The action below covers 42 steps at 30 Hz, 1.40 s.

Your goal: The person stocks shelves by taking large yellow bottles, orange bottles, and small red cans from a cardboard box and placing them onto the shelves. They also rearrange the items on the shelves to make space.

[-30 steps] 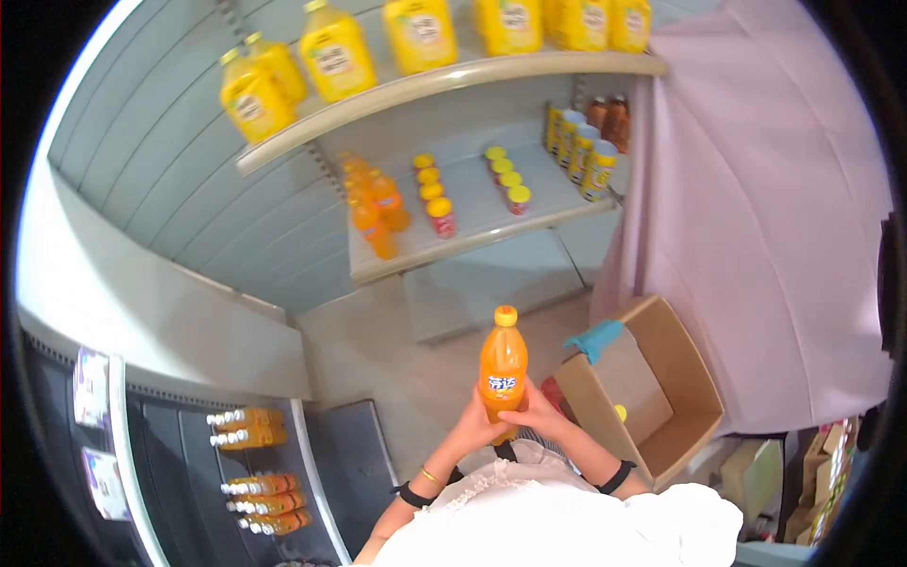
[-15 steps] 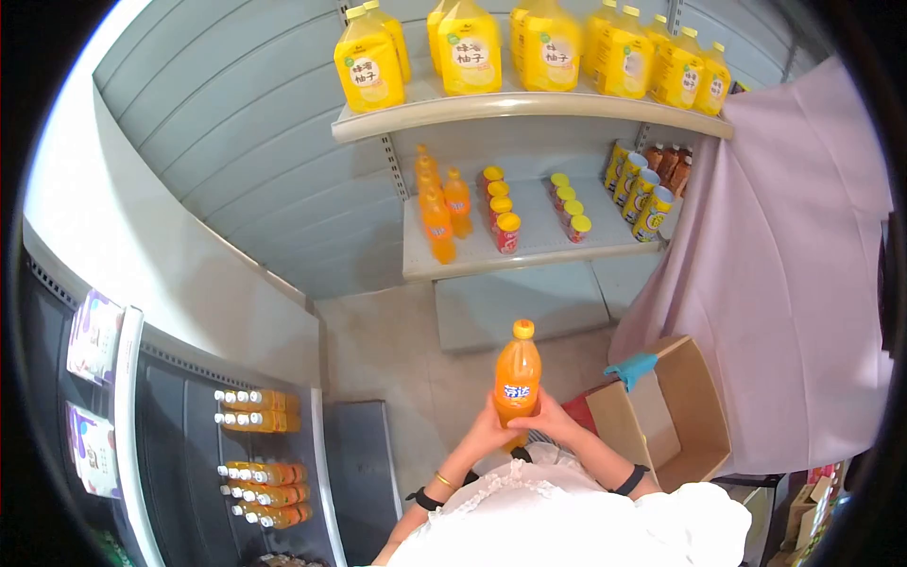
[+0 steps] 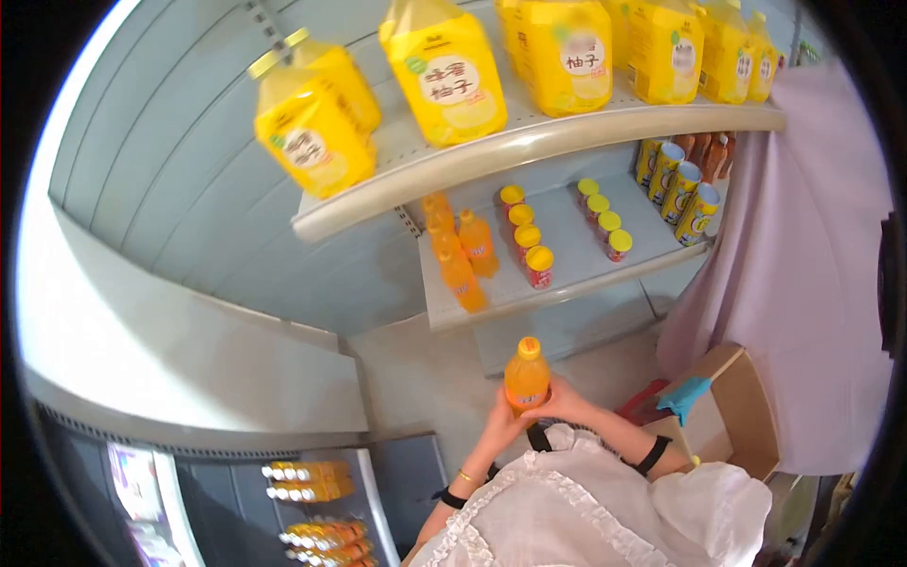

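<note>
An orange soda bottle (image 3: 527, 376) with a yellow-orange cap stands upright in front of my body. My left hand (image 3: 504, 419) is wrapped round its lower left side. From the right, my right hand (image 3: 559, 401) closes on the lower part of the same bottle. The bottle's base is hidden by the hands. Ahead, similar orange soda bottles (image 3: 461, 280) stand at the left end of the lower shelf (image 3: 586, 274). Beside them are rows of small red jars with yellow lids (image 3: 539, 267) and jars with green lids (image 3: 619, 246).
Large yellow jugs (image 3: 449, 80) line the upper shelf (image 3: 539, 142). Yellow cans (image 3: 697, 214) stand at the lower shelf's right end. An open cardboard box (image 3: 746, 406) with a blue cloth (image 3: 685, 399) is at right, by a pink curtain (image 3: 812, 274). Juice bottles (image 3: 310, 482) fill a lower-left shelf.
The view has moved nearer to the shelves and tilted. Both hands still hold the bottle, whose top now leans more toward the camera.
</note>
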{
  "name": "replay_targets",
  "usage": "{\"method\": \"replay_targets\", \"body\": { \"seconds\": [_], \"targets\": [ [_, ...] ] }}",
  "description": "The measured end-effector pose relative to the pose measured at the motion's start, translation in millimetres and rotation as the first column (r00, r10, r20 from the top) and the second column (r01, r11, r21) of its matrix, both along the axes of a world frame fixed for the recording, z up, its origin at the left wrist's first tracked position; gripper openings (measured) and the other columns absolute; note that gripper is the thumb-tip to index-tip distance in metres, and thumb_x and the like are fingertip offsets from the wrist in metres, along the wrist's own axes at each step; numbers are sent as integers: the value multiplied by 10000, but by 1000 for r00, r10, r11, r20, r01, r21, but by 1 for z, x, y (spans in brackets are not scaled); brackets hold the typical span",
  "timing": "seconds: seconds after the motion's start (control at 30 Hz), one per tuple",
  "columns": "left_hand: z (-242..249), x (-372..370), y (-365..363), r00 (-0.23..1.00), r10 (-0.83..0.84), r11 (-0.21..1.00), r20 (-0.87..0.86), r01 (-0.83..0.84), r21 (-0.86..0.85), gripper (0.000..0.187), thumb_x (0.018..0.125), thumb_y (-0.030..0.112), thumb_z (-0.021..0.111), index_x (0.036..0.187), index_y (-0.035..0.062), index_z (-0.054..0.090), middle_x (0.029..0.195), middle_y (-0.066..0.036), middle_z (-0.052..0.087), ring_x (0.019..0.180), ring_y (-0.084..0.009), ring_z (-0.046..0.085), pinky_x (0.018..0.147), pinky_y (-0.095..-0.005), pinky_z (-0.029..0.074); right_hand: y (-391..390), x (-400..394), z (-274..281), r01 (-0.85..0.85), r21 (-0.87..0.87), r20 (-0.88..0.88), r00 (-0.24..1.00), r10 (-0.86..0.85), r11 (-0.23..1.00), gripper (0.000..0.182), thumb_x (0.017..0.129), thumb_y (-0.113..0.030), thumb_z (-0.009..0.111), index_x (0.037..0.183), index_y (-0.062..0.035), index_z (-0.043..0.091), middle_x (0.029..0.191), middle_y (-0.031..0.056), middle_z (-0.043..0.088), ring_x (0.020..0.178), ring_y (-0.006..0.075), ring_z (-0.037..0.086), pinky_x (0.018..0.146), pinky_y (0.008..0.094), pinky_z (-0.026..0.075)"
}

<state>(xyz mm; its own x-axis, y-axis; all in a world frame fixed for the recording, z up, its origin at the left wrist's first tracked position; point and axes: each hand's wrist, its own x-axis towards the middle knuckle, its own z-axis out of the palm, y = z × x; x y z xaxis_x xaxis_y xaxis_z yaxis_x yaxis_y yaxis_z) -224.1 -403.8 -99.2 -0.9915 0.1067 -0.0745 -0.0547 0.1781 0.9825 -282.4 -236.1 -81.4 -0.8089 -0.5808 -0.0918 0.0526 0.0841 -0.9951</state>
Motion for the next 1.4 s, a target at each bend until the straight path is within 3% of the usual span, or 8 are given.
{"method": "replay_targets", "body": {
  "seconds": [0.07, 0.2, 0.43, 0.63, 0.77, 0.83, 0.93, 1.4],
  "targets": [
    [0, -38, -10, 990, -28, 993, -136, 11, -121, 652, 782, 95, 704, 1277, 14, 287, 1188, -182, 543, 1133, -296, 541, 951, -384, 427, -9, -31, -3, 7, 25, 25, 1000, -7, 1000, 835, 628, -208, 837, 1316, -35, 396, 1260, 147, 506, 1199, 266, 477, 1012, 374, 370],
    [23, -104, -21, 997, -21, 974, -72, 5, -226, 636, 821, 68, 652, 1317, 14, 258, 1216, -190, 520, 1181, -295, 498, 969, -384, 407, -29, -98, 9, 116, -34, -177, 977, -120, 993, 836, 617, -191, 845, 1303, -28, 396, 1291, 117, 475, 1173, 212, 493, 981, 343, 411],
    [13, -157, -33, 989, 88, 995, -117, -93, -31, 707, 870, 63, 603, 1428, 27, 170, 1340, -176, 447, 1236, -296, 465, 999, -358, 388, -64, -174, -30, 269, -17, -298, 918, -262, 963, 736, 644, -201, 827, 1250, -33, 444, 1213, 140, 519, 1109, 256, 542, 913, 364, 451],
    [73, -193, -107, 936, -317, 946, 149, 324, -21, 579, 896, 90, 589, 1396, 20, 307, 1345, -159, 451, 1212, -247, 489, 992, -339, 395, -91, -203, -79, 409, -31, -310, 863, -398, 912, 719, 637, -213, 817, 1237, -48, 457, 1145, 153, 548, 1069, 322, 556, 911, 377, 451],
    [130, -234, -163, 999, -19, 979, -42, 10, -206, 304, 918, 140, 567, 1176, -18, 547, 1222, -121, 556, 1071, -186, 555, 918, -299, 450, -100, -212, -77, 451, 44, -384, 831, -402, 891, 708, 633, -163, 787, 1244, -43, 452, 1180, 163, 521, 1133, 339, 505, 966, 381, 407],
    [110, -265, -205, 974, 222, 966, -39, -225, -126, 293, 931, 219, 528, 1137, 16, 571, 1078, -109, 624, 995, -195, 567, 897, -328, 424, -106, -212, -79, 481, -4, -302, 835, -459, 877, 721, 632, -153, 782, 1260, -44, 443, 1192, 164, 511, 1148, 341, 489, 979, 381, 395],
    [96, -294, -238, 951, 297, 936, -82, -307, -174, 292, 926, 221, 532, 1126, 11, 572, 1058, -112, 626, 981, -204, 572, 886, -333, 429, -117, -212, -86, 536, -60, -263, 805, -531, 842, 747, 636, -142, 773, 1291, -52, 426, 1206, 163, 500, 1159, 342, 475, 988, 380, 386],
    [55, -501, -214, 980, -143, 794, -138, 31, -608, 291, 905, 227, 549, 1070, -11, 575, 962, -124, 632, 915, -248, 592, 836, -359, 453, -124, -211, -102, 600, -79, -370, 724, -582, 796, 802, 623, -161, 787, 1327, -87, 410, 1239, 164, 496, 1166, 344, 474, 986, 391, 399]
  ]
}}
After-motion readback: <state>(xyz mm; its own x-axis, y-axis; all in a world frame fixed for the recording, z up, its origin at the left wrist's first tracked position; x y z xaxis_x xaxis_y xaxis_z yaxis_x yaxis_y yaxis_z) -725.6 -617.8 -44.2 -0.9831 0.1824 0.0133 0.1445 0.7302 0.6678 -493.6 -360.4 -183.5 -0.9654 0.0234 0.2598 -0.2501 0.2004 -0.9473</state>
